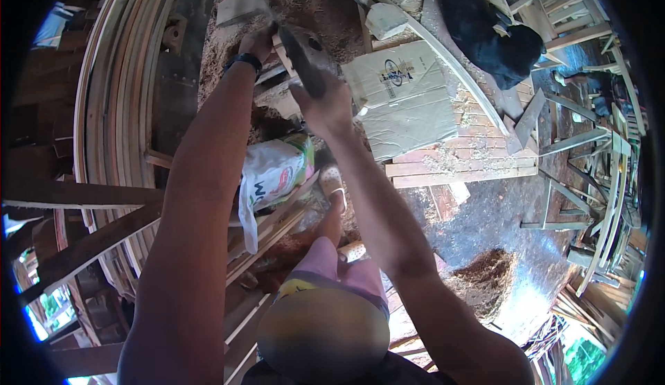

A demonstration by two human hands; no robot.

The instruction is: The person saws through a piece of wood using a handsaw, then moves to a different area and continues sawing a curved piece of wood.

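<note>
Past a curved plank (457,65) right of the flattened cardboard (405,111) lies a black animal (478,31); lower left of the cardboard slumps a white sack (277,175), contents hidden. Left of the cardboard, the right hand (328,108) clenches its fingers round a dark tool (299,59); the left hand (258,44)'s grip I cannot tell.

Flattened cardboard (402,87) lies on a slatted wooden panel (460,168); black dog (492,31) curled just beyond. Printed white bag (273,177) crumpled nearby. Heap of shavings (485,284) on floor. Long boards (114,94) stacked along the left side.
</note>
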